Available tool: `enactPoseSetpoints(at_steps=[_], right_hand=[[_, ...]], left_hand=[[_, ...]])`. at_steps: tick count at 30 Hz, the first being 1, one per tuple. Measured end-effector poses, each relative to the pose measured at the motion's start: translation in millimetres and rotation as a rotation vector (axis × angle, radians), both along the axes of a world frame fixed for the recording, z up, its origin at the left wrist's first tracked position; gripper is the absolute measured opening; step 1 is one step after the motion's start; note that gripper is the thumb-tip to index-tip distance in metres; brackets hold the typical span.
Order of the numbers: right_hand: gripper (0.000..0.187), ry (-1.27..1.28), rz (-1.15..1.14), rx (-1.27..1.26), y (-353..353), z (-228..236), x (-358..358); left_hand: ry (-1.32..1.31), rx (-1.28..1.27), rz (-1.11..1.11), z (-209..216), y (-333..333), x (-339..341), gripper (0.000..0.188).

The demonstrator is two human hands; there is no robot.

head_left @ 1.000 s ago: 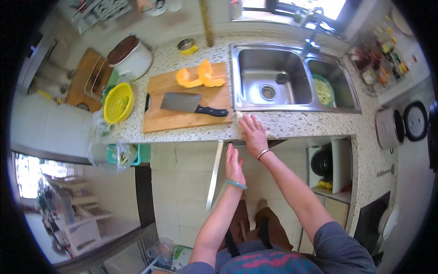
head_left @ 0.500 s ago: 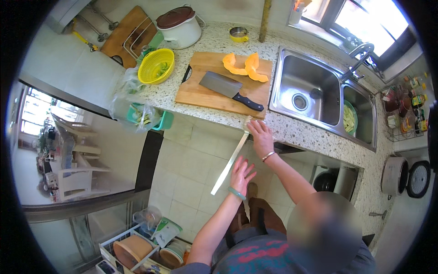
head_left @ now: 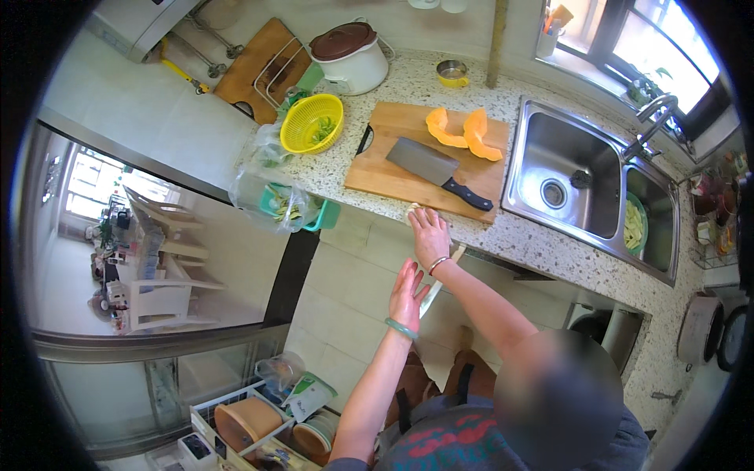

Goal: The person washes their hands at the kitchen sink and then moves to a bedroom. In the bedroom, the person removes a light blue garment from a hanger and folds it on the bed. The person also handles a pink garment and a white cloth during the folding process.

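Observation:
My right hand [head_left: 430, 238] reaches to the counter's front edge, just below the cutting board [head_left: 377, 174]. Its fingertips press together on a small pale thing too small to make out. Lower down and a little to the left, my left hand [head_left: 408, 294] is open, palm turned inward and fingers stretched, holding nothing. A cleaver [head_left: 424, 161] with a black handle lies on the board. Behind it sit two curved pieces of orange pumpkin [head_left: 477, 133]. Beside my left hand runs the white edge of an open cabinet door [head_left: 433, 294], partly hidden by my right wrist.
Left of the board are a yellow basket [head_left: 292, 129] with green scraps and a teal bin [head_left: 326, 216] with a plastic bag. A white cooker [head_left: 357, 71] and a small metal cup [head_left: 452, 72] stand behind. The steel sink [head_left: 542, 149] lies right.
My right hand has slid left along the counter's edge, the pale thing moving with its fingertips. My left hand stays open below. The whole view has shifted toward the left.

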State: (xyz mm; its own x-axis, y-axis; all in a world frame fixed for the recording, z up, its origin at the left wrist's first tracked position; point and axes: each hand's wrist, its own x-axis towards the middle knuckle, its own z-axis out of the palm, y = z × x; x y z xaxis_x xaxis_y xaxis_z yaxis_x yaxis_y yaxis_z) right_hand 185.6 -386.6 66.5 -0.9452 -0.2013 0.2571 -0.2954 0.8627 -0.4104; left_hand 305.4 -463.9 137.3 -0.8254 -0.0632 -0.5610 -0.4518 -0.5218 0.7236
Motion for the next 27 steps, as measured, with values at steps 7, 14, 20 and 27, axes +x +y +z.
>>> enactPoseSetpoints(at_steps=[7, 14, 20, 27], right_hand=[[0.042, 0.012, 0.015, -0.029, -66, 0, -27], [0.040, 0.013, -0.045, -0.027, -148, 0, -53], [0.041, -0.013, -0.052, 0.030, -221, 7, -75], [0.043, -0.004, -0.078, 0.087, -264, 9, -144]], left_hand=[[-0.064, 0.036, -0.005, -11, -53, -3, 0.055], [-0.049, 0.097, -0.067, -24, -139, -34, 0.049], [-0.046, 0.175, -0.126, -18, -235, -64, 0.050], [0.000, 0.124, -0.076, 21, -362, -79, 0.055]])
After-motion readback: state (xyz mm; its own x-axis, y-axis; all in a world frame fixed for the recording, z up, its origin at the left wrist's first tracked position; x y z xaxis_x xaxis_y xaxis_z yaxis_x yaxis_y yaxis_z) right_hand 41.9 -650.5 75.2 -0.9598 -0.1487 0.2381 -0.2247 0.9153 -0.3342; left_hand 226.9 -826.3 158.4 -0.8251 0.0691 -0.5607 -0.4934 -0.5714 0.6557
